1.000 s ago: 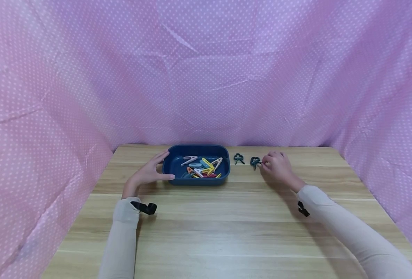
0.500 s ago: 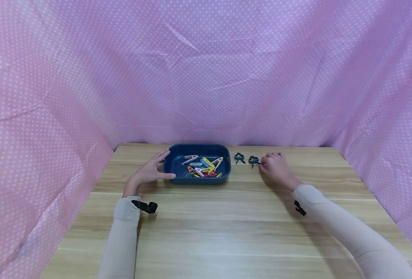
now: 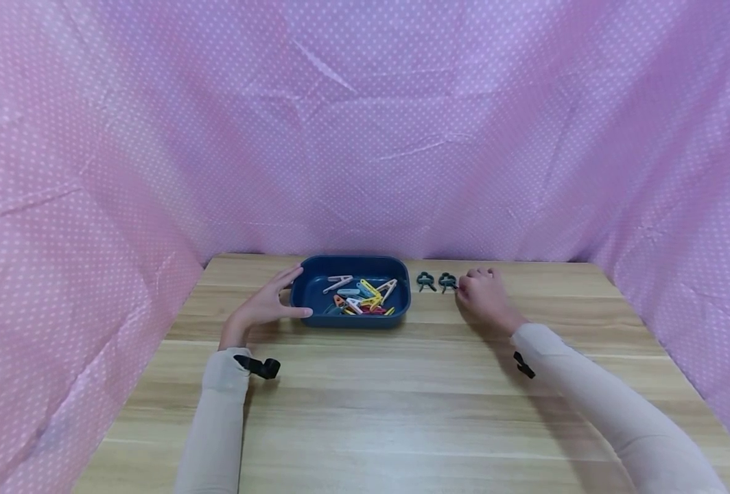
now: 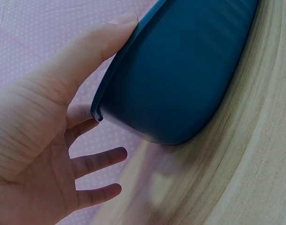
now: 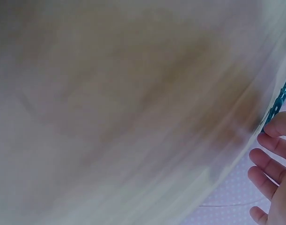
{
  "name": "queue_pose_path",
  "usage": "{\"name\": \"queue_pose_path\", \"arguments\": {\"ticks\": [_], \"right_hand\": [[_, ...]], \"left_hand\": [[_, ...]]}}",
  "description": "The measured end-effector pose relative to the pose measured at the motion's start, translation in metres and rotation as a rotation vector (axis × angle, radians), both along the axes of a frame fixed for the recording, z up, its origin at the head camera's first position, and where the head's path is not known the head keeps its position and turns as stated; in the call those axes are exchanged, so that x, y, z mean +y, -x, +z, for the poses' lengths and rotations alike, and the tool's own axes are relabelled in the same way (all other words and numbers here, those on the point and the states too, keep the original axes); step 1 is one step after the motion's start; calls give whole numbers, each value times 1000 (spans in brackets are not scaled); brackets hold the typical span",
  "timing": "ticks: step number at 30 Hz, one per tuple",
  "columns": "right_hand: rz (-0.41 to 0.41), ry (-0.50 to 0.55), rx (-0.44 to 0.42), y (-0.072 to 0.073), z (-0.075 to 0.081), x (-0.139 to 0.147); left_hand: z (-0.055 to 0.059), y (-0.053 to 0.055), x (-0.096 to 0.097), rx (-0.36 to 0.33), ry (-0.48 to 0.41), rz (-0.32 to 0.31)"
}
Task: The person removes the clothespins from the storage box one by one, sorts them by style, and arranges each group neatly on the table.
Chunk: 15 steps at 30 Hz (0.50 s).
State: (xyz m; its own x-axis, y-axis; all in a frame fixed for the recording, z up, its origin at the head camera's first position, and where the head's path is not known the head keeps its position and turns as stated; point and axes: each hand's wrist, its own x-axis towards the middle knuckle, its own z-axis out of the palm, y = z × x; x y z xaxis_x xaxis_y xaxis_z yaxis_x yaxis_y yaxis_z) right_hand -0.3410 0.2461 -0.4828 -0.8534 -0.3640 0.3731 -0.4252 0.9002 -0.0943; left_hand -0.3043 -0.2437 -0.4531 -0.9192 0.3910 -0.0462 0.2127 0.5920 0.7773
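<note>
The right green clip (image 3: 447,280) slid leftward, likely light and stiff, right hand (image 3: 482,295) aptly pinching its leg (image 3: 453,286), left hand (image 3: 263,304) spread against the bin (image 3: 365,321).

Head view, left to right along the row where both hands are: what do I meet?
Left hand at the tray's left end → blue tray → first dark green clip → second dark green clip → right hand, at that clip.

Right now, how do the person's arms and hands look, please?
The left sleeve and right sleeve are pale beige, long and plain. Each has a small black fitting near its end. The left hand and right hand are bare.
</note>
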Motion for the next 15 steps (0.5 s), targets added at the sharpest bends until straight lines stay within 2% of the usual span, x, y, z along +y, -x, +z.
{"name": "queue_pose_path", "arguments": {"ticks": [15], "right_hand": [[15,0,-12,2,-3,-5]], "left_hand": [[1,-1,0,-4,-5,4]]}}
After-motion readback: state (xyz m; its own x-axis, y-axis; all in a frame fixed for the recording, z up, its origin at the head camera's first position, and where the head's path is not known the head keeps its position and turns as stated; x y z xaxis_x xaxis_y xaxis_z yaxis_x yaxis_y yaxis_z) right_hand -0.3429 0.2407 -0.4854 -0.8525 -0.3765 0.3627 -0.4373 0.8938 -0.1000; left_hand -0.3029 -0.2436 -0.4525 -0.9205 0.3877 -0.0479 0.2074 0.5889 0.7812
